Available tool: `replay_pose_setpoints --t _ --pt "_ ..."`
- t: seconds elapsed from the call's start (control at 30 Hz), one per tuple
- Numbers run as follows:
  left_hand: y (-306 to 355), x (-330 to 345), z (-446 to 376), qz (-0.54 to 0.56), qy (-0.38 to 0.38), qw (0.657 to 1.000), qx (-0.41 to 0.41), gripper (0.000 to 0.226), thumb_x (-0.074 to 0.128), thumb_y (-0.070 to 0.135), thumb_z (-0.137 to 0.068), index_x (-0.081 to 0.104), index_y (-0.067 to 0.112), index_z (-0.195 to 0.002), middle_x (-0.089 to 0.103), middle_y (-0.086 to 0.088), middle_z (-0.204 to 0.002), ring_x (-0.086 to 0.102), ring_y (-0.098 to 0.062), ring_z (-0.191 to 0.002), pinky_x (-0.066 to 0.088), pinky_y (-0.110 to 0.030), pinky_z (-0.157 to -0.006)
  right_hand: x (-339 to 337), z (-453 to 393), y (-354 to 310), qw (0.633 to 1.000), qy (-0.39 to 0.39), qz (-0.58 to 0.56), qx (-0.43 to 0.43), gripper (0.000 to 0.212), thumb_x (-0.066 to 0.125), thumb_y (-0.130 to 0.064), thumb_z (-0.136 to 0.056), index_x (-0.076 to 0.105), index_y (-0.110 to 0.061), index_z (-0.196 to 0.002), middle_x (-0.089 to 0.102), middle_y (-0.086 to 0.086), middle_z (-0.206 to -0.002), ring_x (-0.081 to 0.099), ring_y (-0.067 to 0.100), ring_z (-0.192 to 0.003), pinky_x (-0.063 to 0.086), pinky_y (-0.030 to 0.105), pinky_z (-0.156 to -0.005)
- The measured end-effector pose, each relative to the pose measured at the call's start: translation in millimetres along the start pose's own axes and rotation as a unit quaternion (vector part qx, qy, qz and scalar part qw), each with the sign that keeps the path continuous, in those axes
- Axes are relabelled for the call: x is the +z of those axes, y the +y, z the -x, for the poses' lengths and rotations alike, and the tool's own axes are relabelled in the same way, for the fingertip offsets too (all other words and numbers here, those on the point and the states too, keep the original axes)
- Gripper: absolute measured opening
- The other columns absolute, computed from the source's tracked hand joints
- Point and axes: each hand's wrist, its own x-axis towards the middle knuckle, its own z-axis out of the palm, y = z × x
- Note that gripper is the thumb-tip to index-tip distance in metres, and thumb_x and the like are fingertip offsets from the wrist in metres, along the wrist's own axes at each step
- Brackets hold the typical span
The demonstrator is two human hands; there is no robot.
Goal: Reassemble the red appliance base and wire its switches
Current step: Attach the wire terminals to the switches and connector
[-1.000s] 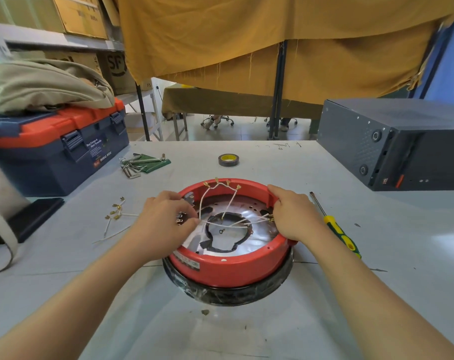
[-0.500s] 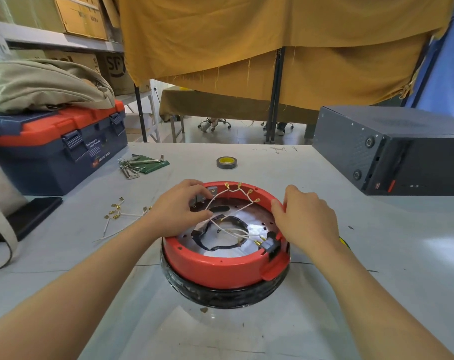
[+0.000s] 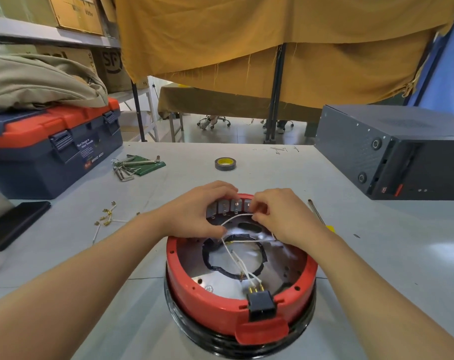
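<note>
The red appliance base lies upside down on a black ring, its open underside facing me. A black power socket sits in the near rim, with white wires running from it across the metal plate. A row of grey switches lines the far inner wall. My left hand rests over the far left rim and pinches a white wire near the switches. My right hand pinches the same wire's other end by the rightmost switch.
A tape roll lies beyond the base. Loose terminal wires lie to the left, hex keys and a blue-orange toolbox farther left. A screwdriver lies right of the base, a dark metal case at far right.
The base has been turned so the power socket faces me and the switches sit at the far side. Both hands moved from the rim to the wire at the switches.
</note>
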Motion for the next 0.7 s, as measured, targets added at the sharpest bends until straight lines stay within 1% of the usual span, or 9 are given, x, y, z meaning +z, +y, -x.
replay_pose_setpoints --t 0.07,0.13,0.23,0.3,0.37,0.43,0.5,0.57,0.7 --pt "1.4 -0.7 -3.9 -0.009 -0.004 1.0 0.014 0.059 0.067 0.026 -0.07 0.052 0.013 -0.125 0.045 0.001 -0.137 0.044 -0.009 -0.123 0.033 -0.017 -0.103 0.9 0.6 2.8 1.0 -0.013 0.023 -0.004 0.017 0.059 -0.013 -0.084 0.065 -0.021 -0.098 0.066 0.002 -0.095 0.058 0.023 -0.091 0.05 0.038 -0.077" --pt "2.2 -1.1 -7.4 -0.017 -0.009 1.0 0.022 0.058 0.062 0.025 -0.069 0.051 0.012 -0.125 0.044 0.0 -0.139 0.044 -0.011 -0.125 0.034 -0.023 -0.105 2.1 1.6 7.2 0.998 -0.012 0.065 -0.014 0.018 0.059 -0.015 -0.085 0.059 -0.021 -0.101 0.063 0.001 -0.099 0.053 0.023 -0.096 0.048 0.037 -0.075" --pt "2.2 -0.7 -9.9 -0.023 -0.011 0.999 0.021 0.056 0.059 0.024 -0.071 0.05 0.013 -0.125 0.042 0.0 -0.142 0.042 -0.011 -0.127 0.033 -0.023 -0.105 2.5 3.4 9.9 0.992 -0.002 0.125 -0.028 0.02 0.057 -0.016 -0.087 0.052 -0.02 -0.106 0.06 0.001 -0.102 0.048 0.023 -0.098 0.037 0.032 -0.065" --pt "2.1 -0.3 -9.5 -0.028 -0.008 0.999 0.016 0.056 0.058 0.024 -0.072 0.049 0.014 -0.127 0.04 0.001 -0.145 0.041 -0.011 -0.129 0.033 -0.023 -0.106 2.2 4.6 7.9 0.99 0.0 0.136 -0.023 0.021 0.057 -0.016 -0.087 0.05 -0.02 -0.107 0.057 0.004 -0.102 0.05 0.024 -0.093 0.033 0.031 -0.062" --pt "2.6 1.2 -8.2 -0.036 -0.002 0.999 0.007 0.054 0.06 0.024 -0.077 0.048 0.016 -0.129 0.037 0.002 -0.147 0.04 -0.011 -0.13 0.033 -0.025 -0.106 1.0 5.1 5.7 0.994 -0.009 0.106 -0.01 0.021 0.055 -0.013 -0.087 0.049 -0.021 -0.105 0.052 0.006 -0.101 0.052 0.025 -0.085 0.037 0.032 -0.062" --pt "4.1 4.5 -6.6 -0.051 0.021 0.998 -0.003 0.048 0.064 0.021 -0.081 0.05 0.016 -0.127 0.04 0.002 -0.145 0.04 -0.013 -0.128 0.032 -0.025 -0.106 -0.3 4.9 3.6 0.998 -0.023 0.056 -0.015 0.02 0.053 -0.008 -0.086 0.049 -0.023 -0.099 0.051 0.006 -0.099 0.053 0.025 -0.085 0.044 0.035 -0.068" --pt "7.7 8.2 -5.4 -0.075 0.07 0.995 -0.01 0.038 0.065 0.021 -0.082 0.057 0.015 -0.118 0.053 0.0 -0.129 0.043 -0.015 -0.118 0.032 -0.022 -0.1 -1.2 3.8 0.6 0.999 -0.031 0.013 -0.031 0.02 0.054 -0.007 -0.084 0.049 -0.023 -0.095 0.053 0.007 -0.098 0.052 0.026 -0.089 0.046 0.04 -0.077" --pt "14.2 9.7 -3.6 -0.077 0.106 0.991 -0.03 0.027 0.065 0.022 -0.082 0.061 0.014 -0.108 0.061 -0.001 -0.106 0.048 -0.017 -0.101 0.036 -0.025 -0.087 -1.1 1.5 -3.1 0.998 -0.031 -0.013 -0.046 0.019 0.056 -0.007 -0.084 0.05 -0.021 -0.095 0.056 0.009 -0.096 0.051 0.026 -0.091 0.046 0.044 -0.079" --pt "25.2 9.8 -2.0 -0.025 0.112 0.989 -0.088 0.016 0.065 0.012 -0.079 0.065 0.009 -0.095 0.065 0.0 -0.08 0.058 -0.015 -0.077 0.046 -0.028 -0.073 1.2 -3.5 -11.1 0.996 -0.031 -0.036 -0.074 0.019 0.055 -0.004 -0.084 0.051 -0.015 -0.098 0.059 0.009 -0.09 0.05 0.024 -0.087 0.046 0.045 -0.077"
